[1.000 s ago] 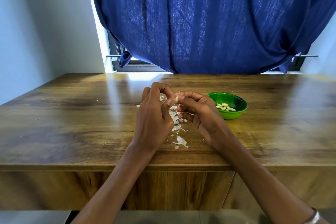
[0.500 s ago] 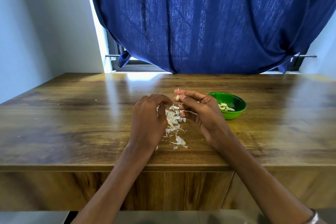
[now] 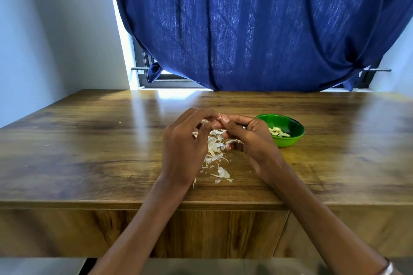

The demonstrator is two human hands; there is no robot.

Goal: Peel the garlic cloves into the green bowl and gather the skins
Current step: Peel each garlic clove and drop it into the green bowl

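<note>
My left hand (image 3: 185, 143) and my right hand (image 3: 250, 138) meet fingertip to fingertip above the wooden table (image 3: 89, 152). Between the tips they pinch a small garlic clove (image 3: 220, 117), mostly hidden by the fingers, with a sliver of white skin showing. Below and between the hands lies a loose pile of white garlic skins (image 3: 214, 149), trailing toward the table's front edge. Just right of my right hand stands the green bowl (image 3: 288, 140), with several peeled cloves (image 3: 278, 132) inside.
A dark blue curtain (image 3: 257, 29) hangs over the window behind the table. A pale wall stands at the left. A few tiny skin flecks (image 3: 47, 145) lie on the left part of the table. The table's front edge runs below my wrists.
My left hand rose from the skin pile and its fingertips joined my right hand's at the clove. My right hand stayed about where it was.
</note>
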